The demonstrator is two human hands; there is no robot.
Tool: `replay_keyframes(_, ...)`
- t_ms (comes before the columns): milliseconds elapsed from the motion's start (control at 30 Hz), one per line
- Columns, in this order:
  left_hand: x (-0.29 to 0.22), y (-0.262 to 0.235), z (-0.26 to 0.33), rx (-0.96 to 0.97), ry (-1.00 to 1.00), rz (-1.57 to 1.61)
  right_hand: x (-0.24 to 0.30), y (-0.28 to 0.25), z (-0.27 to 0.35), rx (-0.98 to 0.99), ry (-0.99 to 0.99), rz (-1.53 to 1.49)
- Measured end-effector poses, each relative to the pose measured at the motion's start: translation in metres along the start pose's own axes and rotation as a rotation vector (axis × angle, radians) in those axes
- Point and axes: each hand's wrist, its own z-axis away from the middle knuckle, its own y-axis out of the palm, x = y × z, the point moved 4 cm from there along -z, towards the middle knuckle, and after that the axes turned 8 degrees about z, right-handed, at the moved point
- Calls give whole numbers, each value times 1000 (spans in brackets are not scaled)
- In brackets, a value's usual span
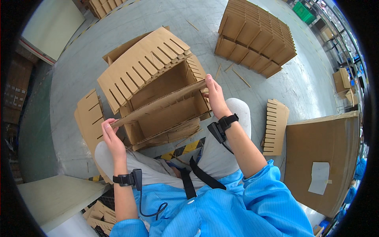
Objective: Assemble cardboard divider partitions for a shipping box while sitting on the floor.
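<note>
Between my two hands stretches a long cardboard divider strip [160, 102], seen nearly edge-on. My left hand [112, 138] pinches its left end, and my right hand [215, 97] grips the far right end, thumb on top. Directly beneath the strip stands an open cardboard box [167, 125] in front of my knees; whether the strip touches it I cannot tell. A stack of slotted cardboard dividers [145, 65] rests across the box's far side, slots facing me. The strip's lower edge is partly hidden.
Assembled divider grids [252, 39] are stacked at the far right. More slotted sheets lie on the floor at left [91, 118] and right [276, 127]. A large cardboard carton [304, 158] stands at my right. Cardboard scraps [241, 78] litter the floor.
</note>
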Motion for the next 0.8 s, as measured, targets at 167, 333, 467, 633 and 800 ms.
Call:
replay_keyframes(167,4,0,-1,4,-11,24,1,0,0,3,-23,18)
replay_keyframes(333,4,0,-1,4,-10,22,-1,-2,-2,1,-23,34)
replay_keyframes(467,5,0,-1,6,-16,28,2,0,0,-3,-2,5)
replay_keyframes(633,4,0,0,7,-21,18,-1,-2,-2,6,-15,23)
replay_keyframes(800,3,0,1,6,-27,18,-4,-2,-3,-10,-53,58)
